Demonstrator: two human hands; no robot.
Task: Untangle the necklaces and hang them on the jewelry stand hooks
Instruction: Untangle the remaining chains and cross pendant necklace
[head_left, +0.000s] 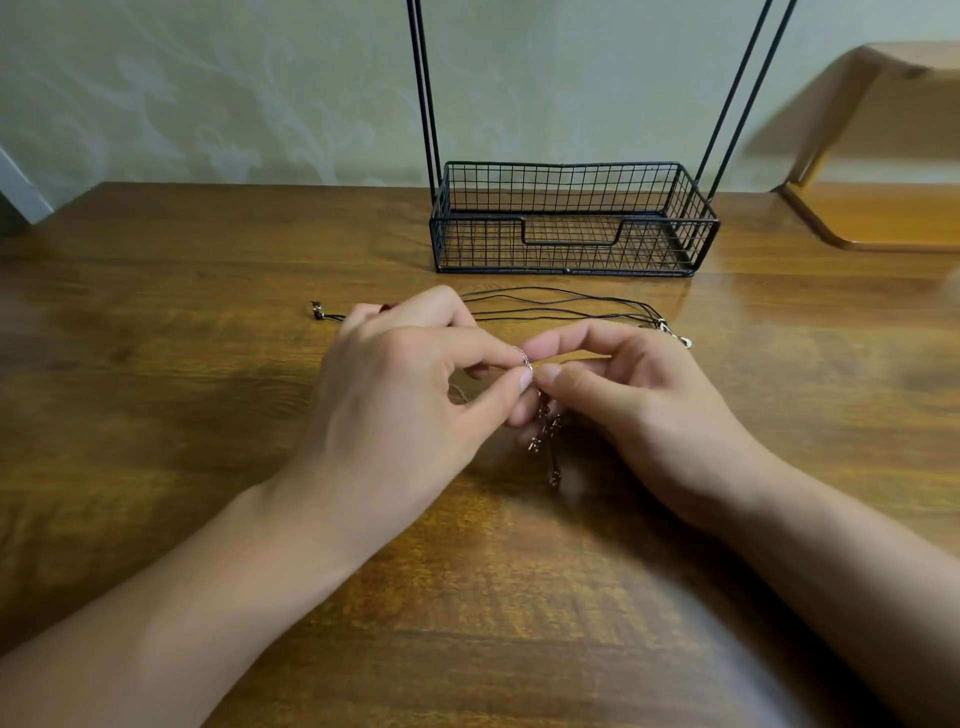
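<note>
My left hand (410, 379) and my right hand (623, 395) meet above the wooden table (208, 322), and both pinch a thin silver chain necklace (523, 357) between thumb and forefinger. Small metal pendants (545, 436) dangle from the chain below my fingers. Dark cord necklaces (561, 304) lie on the table just behind my hands, with a metal clasp (672, 332) at their right end and a beaded end (318, 310) at the left. The black wire jewelry stand (571, 218) is at the back; its hooks are out of frame.
The stand has a wire basket base and thin black uprights (423, 93) rising out of view. A wooden shelf piece (883, 213) sits at the far right against the pale wall.
</note>
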